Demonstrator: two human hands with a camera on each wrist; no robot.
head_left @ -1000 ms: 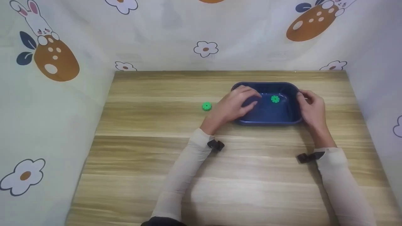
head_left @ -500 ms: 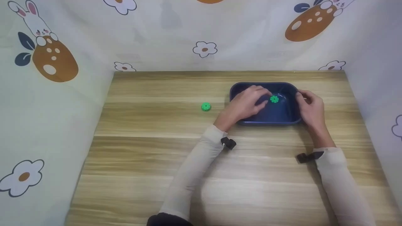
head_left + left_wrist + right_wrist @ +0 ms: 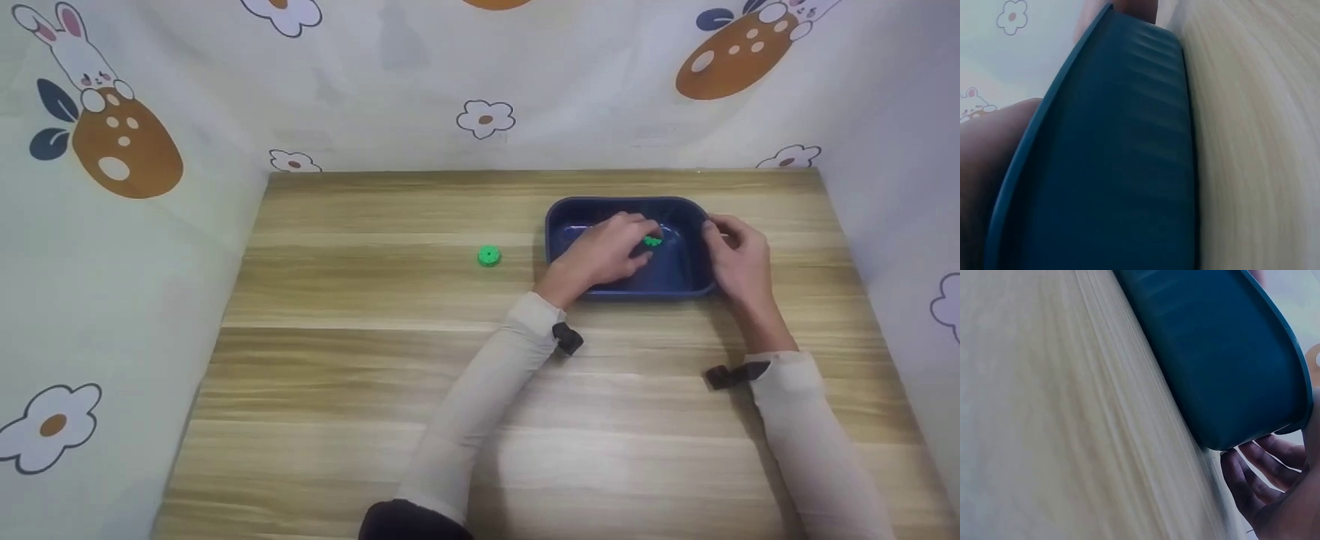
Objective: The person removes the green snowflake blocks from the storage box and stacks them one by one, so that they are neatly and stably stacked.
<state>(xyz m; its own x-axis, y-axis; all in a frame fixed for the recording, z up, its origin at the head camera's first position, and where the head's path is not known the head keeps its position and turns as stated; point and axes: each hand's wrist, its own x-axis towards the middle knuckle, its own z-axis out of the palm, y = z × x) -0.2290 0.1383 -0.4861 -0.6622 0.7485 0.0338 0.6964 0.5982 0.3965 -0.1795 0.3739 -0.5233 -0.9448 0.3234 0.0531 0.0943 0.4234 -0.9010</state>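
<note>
In the head view, a dark blue plastic tray point(image 3: 637, 295) stands on the table. My left hand point(image 3: 606, 247) reaches in over its near wall, fingers bent over a flat green notched disc point(image 3: 652, 241) on the tray floor. The fingertips cover the disc's far part, and the thumb is a little apart from its near side. My right hand point(image 3: 742, 264) grips the tray's right end, thumb over the rim; its fingers point(image 3: 1238, 486) press the outer wall in the right wrist view. The left wrist view shows mostly the tray's outer wall point(image 3: 1117, 140).
A second green notched piece point(image 3: 489, 256), thicker like a small stack, lies on the wood-grain table point(image 3: 360, 375) left of the tray. Pale printed curtains point(image 3: 390, 90) rise behind and at both sides. A black wrist camera point(image 3: 568, 339) sits on the left sleeve.
My left hand has moved right inside the tray, from its left side to the green disc, whose far part is now covered. My right hand stays on the tray's right end.
</note>
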